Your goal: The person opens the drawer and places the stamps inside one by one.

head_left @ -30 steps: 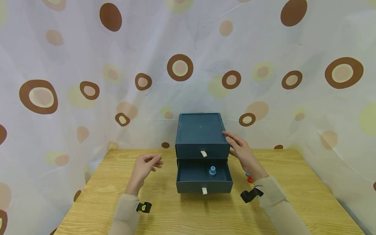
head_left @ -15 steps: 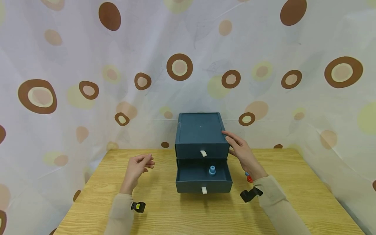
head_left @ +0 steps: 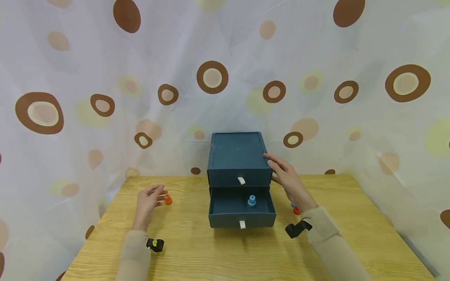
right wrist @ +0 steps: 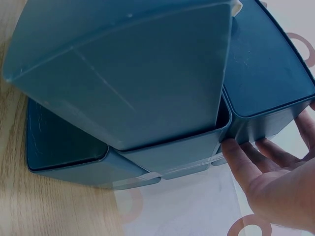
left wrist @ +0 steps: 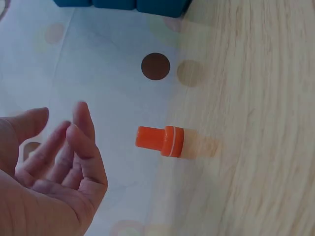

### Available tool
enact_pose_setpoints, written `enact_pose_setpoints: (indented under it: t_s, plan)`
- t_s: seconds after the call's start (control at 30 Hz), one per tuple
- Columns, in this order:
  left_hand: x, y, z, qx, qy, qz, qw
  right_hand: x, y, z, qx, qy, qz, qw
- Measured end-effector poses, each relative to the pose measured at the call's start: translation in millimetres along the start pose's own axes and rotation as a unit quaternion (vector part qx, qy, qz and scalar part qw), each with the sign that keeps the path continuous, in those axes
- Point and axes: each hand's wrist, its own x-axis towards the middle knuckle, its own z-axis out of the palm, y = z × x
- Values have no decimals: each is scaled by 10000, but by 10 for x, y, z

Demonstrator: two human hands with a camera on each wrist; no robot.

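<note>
A dark blue two-drawer cabinet (head_left: 239, 150) stands at the table's back, its lower drawer (head_left: 242, 221) pulled out with a light blue knobbed piece (head_left: 251, 201) inside. My right hand (head_left: 289, 180) rests on the cabinet's right side, fingertips at the top edge; the right wrist view shows the fingers (right wrist: 241, 162) against its side wall. My left hand (head_left: 148, 205), relaxed and holding nothing, hovers at the left beside an orange piece (head_left: 168, 200). In the left wrist view this orange piece (left wrist: 160, 140) stands on the table, apart from the fingers.
A red piece (head_left: 297, 210) and a blue one (head_left: 293, 204) lie right of the cabinet, partly covered by my right forearm. The wooden table (head_left: 197, 253) extends in front. A white curtain with brown and green dots hangs behind.
My left hand has moved left, away from the cabinet, and the orange piece has come into sight beside it. The right hand keeps its place on the cabinet. The head view has shifted slightly.
</note>
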Motion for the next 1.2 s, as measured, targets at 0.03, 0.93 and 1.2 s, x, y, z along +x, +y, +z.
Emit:
enact_pose_setpoints:
  t_s: [0.03,0.93,1.2]
  plan:
    - [11,-2,-19,-54,23,-63,10000,5,-4,4,5,-14,-6,10000]
    - [188,-158,-72,94,326,-533,9980,0,-14,-25,21,-14,12,10000]
    - [207,-253,-31,119,214,-708,9972,-3,-11,-5,28,-57,-18,10000]
